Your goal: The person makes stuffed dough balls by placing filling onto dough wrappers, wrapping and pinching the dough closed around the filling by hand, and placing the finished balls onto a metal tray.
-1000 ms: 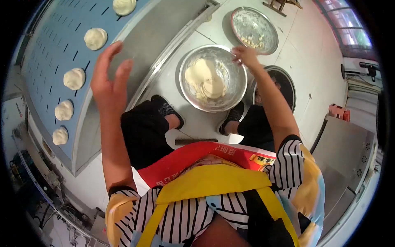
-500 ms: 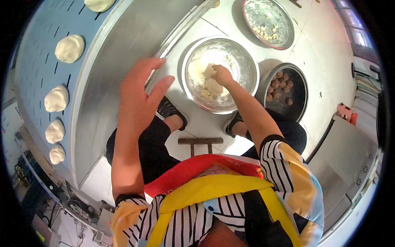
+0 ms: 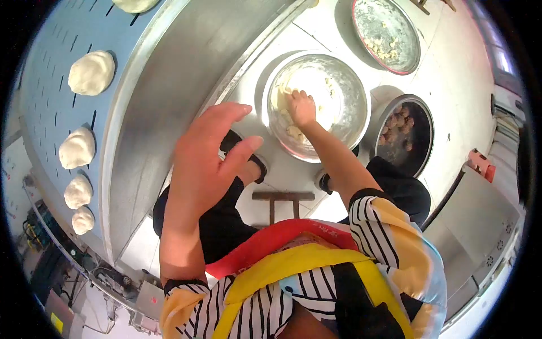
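Observation:
My right hand [image 3: 302,107] reaches into a wide metal basin [image 3: 366,104] on the floor. Its fingers are curled onto pale dough [image 3: 280,99] at the basin's left side, which glare partly washes out. Small dough scraps [image 3: 294,133] lie below the hand, and flour coats the inner wall. My left hand [image 3: 206,161] hangs in the air to the left of the basin, thumb and fingers apart, holding nothing.
Several dough rounds [image 3: 91,73] sit on a blue slotted conveyor belt [image 3: 42,121] at left, beside a metal panel [image 3: 155,96]. A floured pan [image 3: 389,25] with scraps and a dark bowl [image 3: 422,148] of brown balls [image 3: 398,123] stand right. A small stool [image 3: 283,196] stands between the legs.
The view has shifted slightly. My right hand has moved down onto the dough at the basin's left side. My left hand stays open, a little lower in view.

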Demonstrator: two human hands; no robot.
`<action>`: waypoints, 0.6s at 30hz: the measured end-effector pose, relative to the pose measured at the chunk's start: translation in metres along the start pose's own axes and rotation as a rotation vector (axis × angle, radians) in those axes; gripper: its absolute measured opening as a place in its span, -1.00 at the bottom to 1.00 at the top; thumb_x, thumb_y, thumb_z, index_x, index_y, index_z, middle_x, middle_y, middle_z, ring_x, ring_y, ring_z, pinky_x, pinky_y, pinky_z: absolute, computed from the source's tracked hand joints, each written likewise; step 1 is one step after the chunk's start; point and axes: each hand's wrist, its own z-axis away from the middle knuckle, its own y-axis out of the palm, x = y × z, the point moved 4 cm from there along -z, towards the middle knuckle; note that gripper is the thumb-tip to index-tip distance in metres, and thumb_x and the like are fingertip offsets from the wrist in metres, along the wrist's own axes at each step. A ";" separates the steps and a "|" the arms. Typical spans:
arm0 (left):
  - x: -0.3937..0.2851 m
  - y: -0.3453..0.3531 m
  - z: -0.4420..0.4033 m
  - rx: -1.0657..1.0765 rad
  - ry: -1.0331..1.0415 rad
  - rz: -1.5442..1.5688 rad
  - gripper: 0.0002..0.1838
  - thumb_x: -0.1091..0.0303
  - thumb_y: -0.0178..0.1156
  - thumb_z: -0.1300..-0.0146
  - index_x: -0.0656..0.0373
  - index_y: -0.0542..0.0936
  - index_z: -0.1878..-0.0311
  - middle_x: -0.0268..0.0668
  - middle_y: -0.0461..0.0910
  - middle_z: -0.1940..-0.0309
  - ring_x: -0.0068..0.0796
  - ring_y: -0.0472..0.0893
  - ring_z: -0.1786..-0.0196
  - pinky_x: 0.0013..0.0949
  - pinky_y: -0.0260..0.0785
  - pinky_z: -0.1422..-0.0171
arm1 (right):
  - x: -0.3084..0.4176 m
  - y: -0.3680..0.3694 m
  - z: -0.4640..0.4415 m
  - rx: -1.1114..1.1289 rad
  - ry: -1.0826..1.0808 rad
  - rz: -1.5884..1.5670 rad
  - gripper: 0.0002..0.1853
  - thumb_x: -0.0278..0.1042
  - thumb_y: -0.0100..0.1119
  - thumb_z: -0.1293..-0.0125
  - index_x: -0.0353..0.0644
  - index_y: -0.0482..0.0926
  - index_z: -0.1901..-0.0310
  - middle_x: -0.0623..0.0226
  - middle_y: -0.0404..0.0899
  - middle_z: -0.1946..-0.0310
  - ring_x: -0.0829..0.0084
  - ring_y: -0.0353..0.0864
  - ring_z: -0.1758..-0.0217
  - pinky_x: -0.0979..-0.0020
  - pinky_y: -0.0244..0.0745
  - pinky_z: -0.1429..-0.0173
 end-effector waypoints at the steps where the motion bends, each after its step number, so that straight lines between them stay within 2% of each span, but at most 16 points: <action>1: -0.001 0.001 0.001 0.007 0.007 -0.003 -0.64 0.40 0.29 -0.09 0.21 0.55 0.01 -0.14 0.59 0.10 -0.19 0.59 0.04 -0.30 0.40 -0.06 | 0.001 0.001 0.004 -0.023 -0.070 -0.016 -0.76 -0.38 -0.01 -0.22 -0.04 0.49 0.07 0.36 0.53 0.19 0.24 0.49 0.01 0.15 0.40 0.00; 2: -0.002 0.002 0.003 0.016 0.014 -0.005 -0.64 0.44 0.27 -0.08 0.20 0.55 0.00 -0.15 0.60 0.11 -0.25 0.60 0.05 -0.32 0.39 -0.07 | -0.002 0.003 0.005 -0.075 -0.012 -0.048 -0.72 -0.35 0.09 -0.15 -0.05 0.48 0.06 0.34 0.52 0.16 0.22 0.48 0.00 0.14 0.39 -0.02; 4: -0.004 0.003 0.006 0.013 0.018 -0.007 -0.64 0.42 0.28 -0.09 0.20 0.55 0.00 -0.15 0.60 0.11 -0.23 0.60 0.06 -0.32 0.39 -0.07 | -0.007 0.004 0.004 -0.176 0.104 -0.114 -0.60 -0.29 0.29 -0.03 -0.06 0.48 0.05 0.29 0.49 0.10 0.18 0.47 -0.02 0.11 0.38 -0.04; 7: -0.004 0.005 0.009 0.017 -0.003 -0.012 -0.63 0.42 0.29 -0.09 0.19 0.55 0.00 -0.14 0.59 0.11 -0.22 0.60 0.05 -0.31 0.40 -0.06 | -0.017 0.011 -0.004 -0.019 0.340 -0.280 -0.50 -0.23 0.36 0.00 -0.07 0.45 -0.01 0.23 0.45 0.05 0.17 0.43 -0.05 0.11 0.36 -0.08; 10: -0.004 0.006 0.008 0.020 -0.008 -0.038 -0.63 0.42 0.30 -0.07 0.19 0.55 0.00 -0.14 0.59 0.11 -0.21 0.59 0.05 -0.30 0.40 -0.07 | -0.014 0.000 -0.009 -0.056 0.399 -0.337 -0.41 -0.14 0.42 0.02 -0.09 0.42 -0.05 0.20 0.45 0.06 0.14 0.41 -0.08 0.09 0.35 -0.09; 13: -0.004 0.007 0.005 0.018 -0.012 -0.041 -0.62 0.43 0.30 -0.06 0.19 0.55 0.00 -0.14 0.59 0.12 -0.20 0.59 0.05 -0.30 0.40 -0.06 | -0.011 -0.021 -0.017 -0.029 0.329 -0.141 -0.40 -0.10 0.42 0.01 -0.14 0.38 -0.02 0.18 0.45 0.03 0.11 0.40 -0.12 0.06 0.34 -0.08; 16: -0.004 0.008 0.002 0.031 -0.016 -0.046 -0.62 0.44 0.30 -0.06 0.20 0.54 0.00 -0.14 0.59 0.13 -0.18 0.59 0.05 -0.30 0.40 -0.06 | -0.017 -0.010 -0.030 -0.068 0.256 -0.127 -0.35 -0.08 0.45 0.06 -0.15 0.36 -0.03 0.17 0.46 0.04 0.12 0.46 -0.08 0.05 0.33 -0.07; 18: -0.004 0.008 0.000 0.044 -0.016 -0.048 -0.62 0.44 0.30 -0.06 0.20 0.54 0.00 -0.14 0.59 0.13 -0.18 0.59 0.05 -0.30 0.40 -0.06 | -0.009 0.003 -0.029 0.049 0.255 -0.210 -0.37 -0.10 0.44 0.04 -0.17 0.39 -0.03 0.16 0.49 0.08 0.10 0.49 -0.03 0.05 0.33 -0.06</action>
